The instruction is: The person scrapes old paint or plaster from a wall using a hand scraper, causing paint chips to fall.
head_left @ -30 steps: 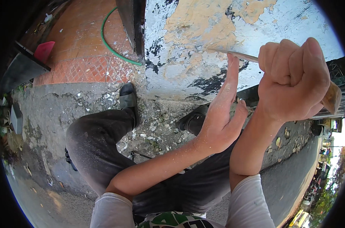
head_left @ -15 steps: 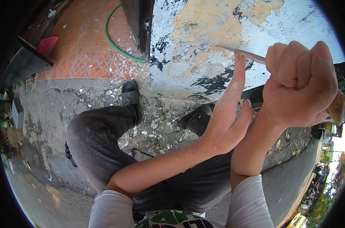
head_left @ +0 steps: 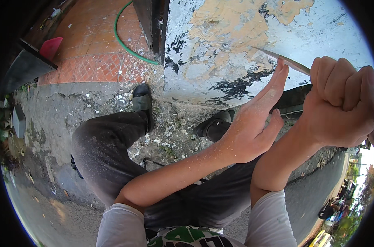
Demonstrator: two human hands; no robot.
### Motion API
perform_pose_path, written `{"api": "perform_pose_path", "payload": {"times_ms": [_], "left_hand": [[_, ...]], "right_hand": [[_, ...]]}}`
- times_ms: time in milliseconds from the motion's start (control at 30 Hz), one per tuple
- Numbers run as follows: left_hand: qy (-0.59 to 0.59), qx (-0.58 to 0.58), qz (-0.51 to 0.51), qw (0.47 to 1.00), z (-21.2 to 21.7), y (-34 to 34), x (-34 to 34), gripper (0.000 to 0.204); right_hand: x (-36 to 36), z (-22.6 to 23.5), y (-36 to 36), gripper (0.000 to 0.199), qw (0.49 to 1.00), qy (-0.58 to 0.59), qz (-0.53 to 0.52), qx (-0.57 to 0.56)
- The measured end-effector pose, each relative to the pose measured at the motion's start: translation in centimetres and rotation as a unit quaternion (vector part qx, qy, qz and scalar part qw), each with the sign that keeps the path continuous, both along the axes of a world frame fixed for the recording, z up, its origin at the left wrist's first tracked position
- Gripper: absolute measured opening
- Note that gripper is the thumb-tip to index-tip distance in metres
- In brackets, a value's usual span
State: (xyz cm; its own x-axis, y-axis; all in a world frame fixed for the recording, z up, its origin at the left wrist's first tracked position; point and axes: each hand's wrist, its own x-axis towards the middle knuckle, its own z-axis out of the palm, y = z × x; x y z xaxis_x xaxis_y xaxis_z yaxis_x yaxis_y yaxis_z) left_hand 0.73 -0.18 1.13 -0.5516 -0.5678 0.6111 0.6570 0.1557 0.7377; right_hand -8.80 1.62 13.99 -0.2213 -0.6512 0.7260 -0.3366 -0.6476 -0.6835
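Note:
A knife (head_left: 286, 61) with a narrow, pointed blade is gripped in my right hand (head_left: 339, 99), which is closed in a fist around its handle. The handle is mostly hidden by the fist. My left hand (head_left: 253, 127) has its fingers stretched out together and its thumb apart, with the fingertips at the blade's side. Dust and flakes cling to this hand and forearm. The blade tip points left, over a wall (head_left: 220, 74) with peeling white and blue paint, bare tan patches and black stains. Whether the tip touches the wall I cannot tell.
Paint flakes lie on the rough concrete ground (head_left: 100, 99) around my sandals (head_left: 142, 99). At the upper left, a green hose (head_left: 121, 39) curves over orange tiles (head_left: 92, 37). A dark post (head_left: 148, 24) stands beside the wall. A pink dustpan-like object (head_left: 51, 47) is farther left.
Both hands and the knife have moved right and slightly downward in the picture. The left fingers stay by the blade, and the right fist keeps its grip.

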Motion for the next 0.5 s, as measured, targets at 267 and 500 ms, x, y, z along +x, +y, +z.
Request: {"api": "perform_pose_path", "payload": {"times_ms": [267,500], "left_hand": [[0.007,0.002,-0.032,0.999,0.2,-1.0,-0.8,0.062],[-0.168,0.108,-0.091,0.976,0.7,0.4,1.0,0.067]], "right_hand": [[-1.6,-0.1,-1.5,0.040,0.996,0.031,0.059,-0.055],[1.1,-1.8,-1.1,0.045,0.975,0.067,-0.188,-0.101]]}}
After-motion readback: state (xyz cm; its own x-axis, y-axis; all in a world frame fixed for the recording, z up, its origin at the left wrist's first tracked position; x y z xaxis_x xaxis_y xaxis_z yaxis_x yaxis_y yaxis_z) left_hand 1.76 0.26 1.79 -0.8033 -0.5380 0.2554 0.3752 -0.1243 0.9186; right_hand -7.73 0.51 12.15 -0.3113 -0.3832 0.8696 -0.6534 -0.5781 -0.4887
